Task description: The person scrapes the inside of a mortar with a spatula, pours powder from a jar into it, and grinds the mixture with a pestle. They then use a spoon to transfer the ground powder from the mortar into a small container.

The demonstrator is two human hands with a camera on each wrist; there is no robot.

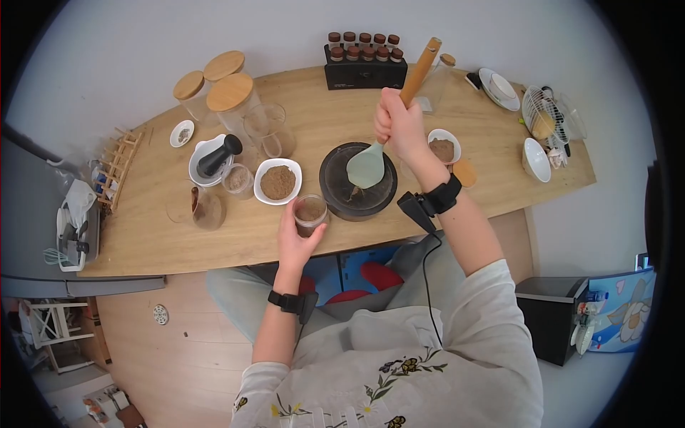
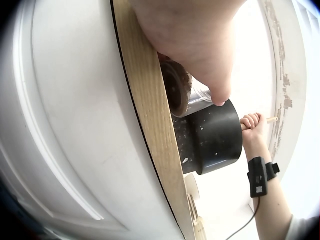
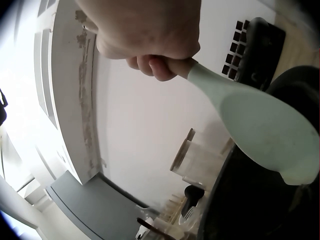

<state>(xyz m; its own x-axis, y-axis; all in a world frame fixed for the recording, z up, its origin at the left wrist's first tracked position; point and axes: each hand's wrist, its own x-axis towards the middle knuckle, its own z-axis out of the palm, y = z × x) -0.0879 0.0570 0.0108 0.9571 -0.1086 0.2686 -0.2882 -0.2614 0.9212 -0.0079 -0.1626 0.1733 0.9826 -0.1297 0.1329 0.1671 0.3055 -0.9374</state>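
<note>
My right hand [image 1: 401, 123] grips the wooden handle of a pale green spatula [image 1: 366, 166], its broad head tilted down over a round black pot [image 1: 328, 196]. From the right wrist, the spatula head [image 3: 265, 117] overlaps the pot's dark inside [image 3: 245, 200]. A small dark brown bit lies in the pot beside the spatula's tip. Near the table's front edge, my left hand [image 1: 298, 239] holds a clear jar [image 1: 311, 222] of brown powder, thumb on one side and fingers on the other. The left wrist view puts this jar [image 2: 200, 100] right beside the pot [image 2: 217, 135].
A white bowl of brown powder [image 1: 277, 181] stands behind the jar, with a white mortar and black pestle [image 1: 221, 157] to its left. Wooden-lidded canisters [image 1: 230, 93] and a spice rack [image 1: 366, 75] stand at the back. Another powder bowl [image 1: 444, 146] sits right of the pot.
</note>
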